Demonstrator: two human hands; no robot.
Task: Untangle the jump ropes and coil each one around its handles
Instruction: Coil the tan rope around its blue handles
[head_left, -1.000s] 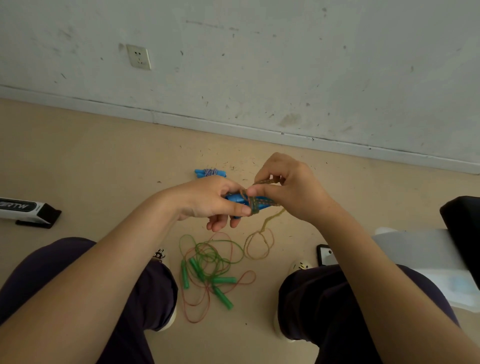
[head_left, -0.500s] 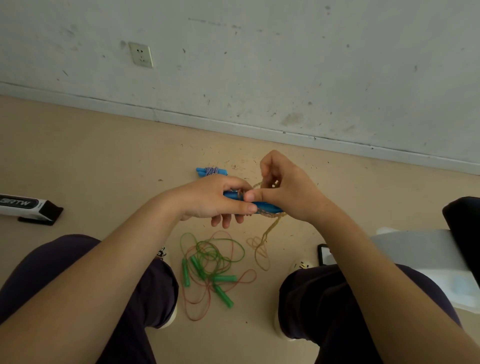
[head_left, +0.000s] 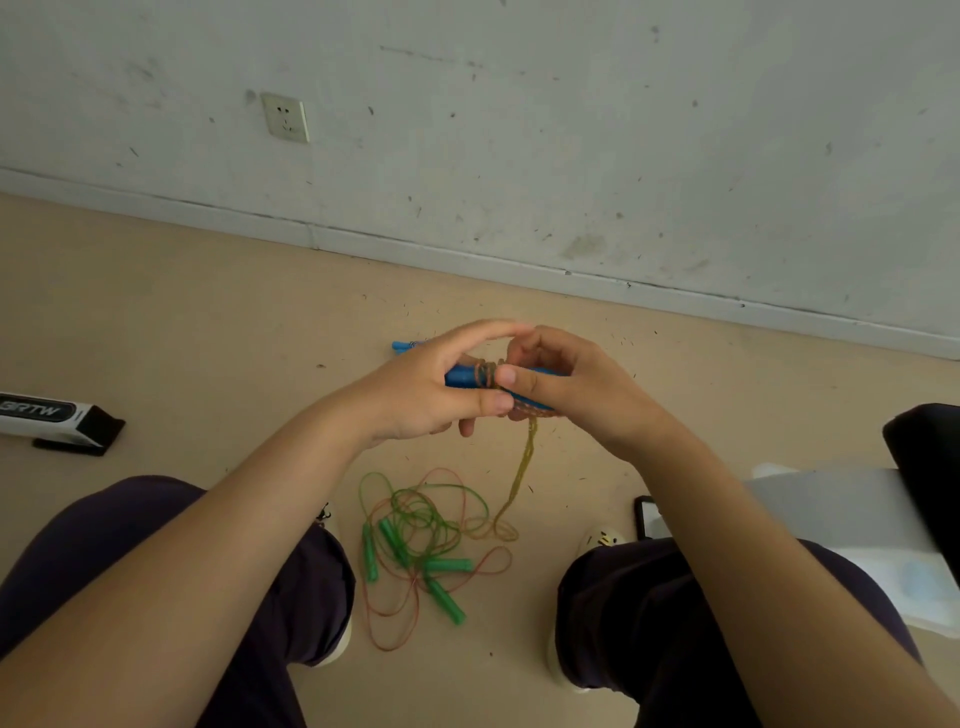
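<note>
beige floor (head_left: 182, 322) holds a box (head_left: 49, 415) lettered "grtw"; left hand (head_left: 421, 395) and right hand (head_left: 566, 389) grip blue handles (head_left: 462, 375).

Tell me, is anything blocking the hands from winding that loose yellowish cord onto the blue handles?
Nothing visible. The left hand grips the blue handles, the right hand pinches the cord against them, and its tail hangs freely to the floor.

Two hands, left (head_left: 421, 395) and right (head_left: 566, 389), meet over one pair of blue handles (head_left: 465, 376). On the floor (head_left: 208, 322) lie four green handles (head_left: 415, 564), one further blue-handled rope (head_left: 402, 345), one wall socket (head_left: 284, 117) behind, one boxed item (head_left: 52, 415) and one phone (head_left: 645, 517).
</note>
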